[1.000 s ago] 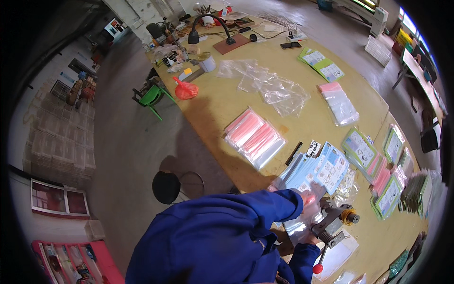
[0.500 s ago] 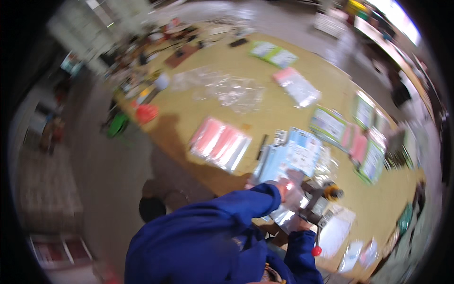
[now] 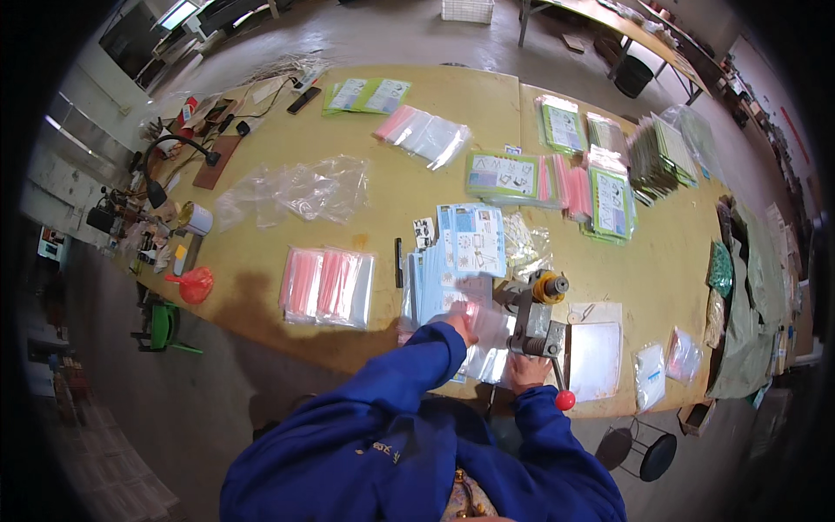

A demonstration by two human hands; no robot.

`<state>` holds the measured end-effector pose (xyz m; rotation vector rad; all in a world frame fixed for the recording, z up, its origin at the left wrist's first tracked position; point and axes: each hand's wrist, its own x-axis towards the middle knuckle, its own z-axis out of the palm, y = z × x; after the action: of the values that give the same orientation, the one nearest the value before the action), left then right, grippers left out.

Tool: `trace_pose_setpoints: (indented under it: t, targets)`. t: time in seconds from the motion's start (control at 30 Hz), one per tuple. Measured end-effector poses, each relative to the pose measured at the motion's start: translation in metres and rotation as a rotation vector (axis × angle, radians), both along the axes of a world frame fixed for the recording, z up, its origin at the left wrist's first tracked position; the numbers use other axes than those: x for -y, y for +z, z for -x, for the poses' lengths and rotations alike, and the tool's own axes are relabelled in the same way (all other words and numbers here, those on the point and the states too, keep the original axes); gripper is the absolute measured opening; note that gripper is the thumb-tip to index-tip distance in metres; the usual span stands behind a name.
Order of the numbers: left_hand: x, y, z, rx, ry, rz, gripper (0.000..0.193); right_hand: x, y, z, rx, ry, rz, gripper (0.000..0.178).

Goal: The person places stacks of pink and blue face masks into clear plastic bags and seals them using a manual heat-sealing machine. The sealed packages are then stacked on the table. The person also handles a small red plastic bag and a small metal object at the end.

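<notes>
A clear plastic bag (image 3: 492, 341) with a pink top edge lies between my hands at the table's front edge. My left hand (image 3: 461, 324) is closed on its left side, over printed light-blue sheets (image 3: 470, 242). At the bag's right edge my right hand (image 3: 527, 371) is curled, its fingertips partly hidden beneath a grey hand press (image 3: 524, 324). The press has a yellow-orange collar and a lever ending in a red ball knob (image 3: 565, 400). To the left, pink-edged clear bags (image 3: 329, 285) lie in a flat stack, with a black pen-like stick (image 3: 398, 263) beside the sheets.
Green-edged printed packs (image 3: 503, 177) and a thick card stack (image 3: 658, 155) lie at the right rear. Crumpled clear film (image 3: 300, 190) is at the left. Beyond it stand a desk lamp (image 3: 161, 165) and a can (image 3: 197, 217). A white sheet (image 3: 595, 358) lies right of the press.
The view has turned and steadied, so the table looks straighter. Both hands stay at the clear bag by the press, which lies flatter and shows more fully now.
</notes>
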<state>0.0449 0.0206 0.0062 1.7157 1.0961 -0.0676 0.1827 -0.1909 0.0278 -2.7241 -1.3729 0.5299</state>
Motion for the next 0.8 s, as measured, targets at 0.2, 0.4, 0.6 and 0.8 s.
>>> trace_pose_setpoints:
  t: [0.2,0.4,0.6,0.8]
  targets:
    - [-0.005,0.045,0.003,-0.187,-0.101,-0.197,0.035,-0.013,0.034,0.004,-0.069,0.064,0.306,0.051]
    - [-0.002,0.024,0.003,-0.263,-0.194,-0.076,0.051,-0.001,0.02,0.018,0.112,0.088,-0.005,0.038]
    - [0.011,-0.011,0.012,-0.079,0.03,-0.121,0.044,-0.008,0.035,0.014,0.262,0.203,-0.005,0.049]
    - [0.011,0.0,0.018,-0.059,0.015,0.031,0.05,-0.013,0.037,0.027,0.074,0.036,-0.046,0.053]
